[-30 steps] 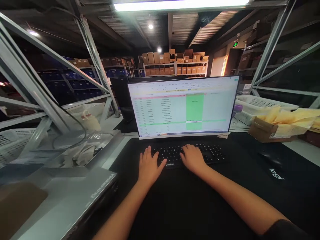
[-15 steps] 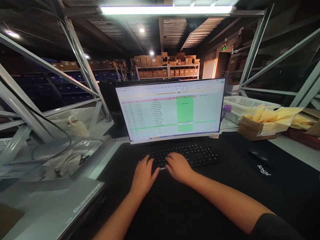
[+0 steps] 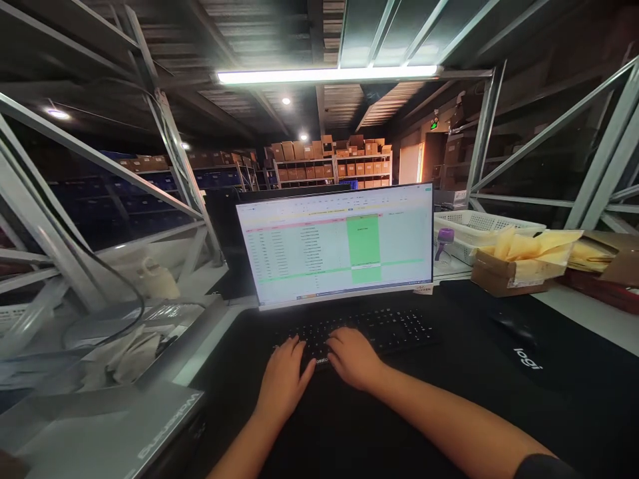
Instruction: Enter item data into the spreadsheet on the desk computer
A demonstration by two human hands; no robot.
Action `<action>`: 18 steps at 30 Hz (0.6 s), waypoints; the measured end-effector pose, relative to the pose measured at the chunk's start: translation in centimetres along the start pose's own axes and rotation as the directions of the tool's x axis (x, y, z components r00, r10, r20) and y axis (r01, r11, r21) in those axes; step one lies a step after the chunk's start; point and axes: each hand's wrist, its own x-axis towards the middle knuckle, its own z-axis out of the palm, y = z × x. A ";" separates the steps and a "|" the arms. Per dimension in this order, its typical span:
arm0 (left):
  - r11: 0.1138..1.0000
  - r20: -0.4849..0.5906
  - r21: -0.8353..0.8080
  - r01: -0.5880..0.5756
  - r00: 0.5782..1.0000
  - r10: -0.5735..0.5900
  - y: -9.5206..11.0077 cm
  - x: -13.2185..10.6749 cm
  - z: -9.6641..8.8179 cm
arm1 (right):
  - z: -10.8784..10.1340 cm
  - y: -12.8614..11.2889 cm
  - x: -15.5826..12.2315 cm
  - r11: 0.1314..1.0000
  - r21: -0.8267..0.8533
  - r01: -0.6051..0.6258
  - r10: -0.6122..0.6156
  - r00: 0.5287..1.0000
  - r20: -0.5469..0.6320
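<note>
My left hand [image 3: 283, 374] rests over the left end of a black keyboard [image 3: 384, 330], its fingers apart on the keys and its thumb near the front edge. Over the middle keys lies my right hand [image 3: 353, 357], fingers slightly curled and holding nothing. Behind the keyboard stands a monitor [image 3: 314, 249] showing a spreadsheet with a green column and a pink header row. A black mouse [image 3: 514, 327] lies to the right on the black desk mat [image 3: 479, 392], apart from both hands.
At right are a cardboard box [image 3: 509, 276] of yellow envelopes, white plastic baskets [image 3: 492, 229] and a purple-headed object [image 3: 444, 236]. A grey box [image 3: 114, 432] sits at left, near a cable and crumpled wrapping. Metal rack posts [image 3: 486, 133] frame the desk; shelves of cartons [image 3: 304, 171] stand behind.
The camera has tilted upward, so the monitor, keyboard and hands appear lower. Both hands stay at about the same places on the keyboard, with slight finger movement.
</note>
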 end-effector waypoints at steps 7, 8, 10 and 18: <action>1.000 0.007 -0.017 0.014 1.000 -0.014 0.3 0.0 -0.3 | 0.0 0.0 -0.1 1.000 -0.001 0.011 -0.011 1.000 -0.004; 1.000 0.008 -0.017 0.015 1.000 -0.015 0.3 0.0 -0.4 | 0.0 0.0 -0.2 1.000 -0.004 0.012 -0.012 1.000 -0.006; 1.000 0.012 -0.016 0.014 1.000 -0.014 0.3 0.0 -0.5 | 0.2 0.1 -0.1 1.000 -0.012 0.014 -0.014 1.000 -0.009; 1.000 0.002 -0.005 0.011 1.000 -0.011 0.4 0.0 -0.6 | 0.1 0.1 -0.1 1.000 -0.018 0.017 -0.017 1.000 -0.004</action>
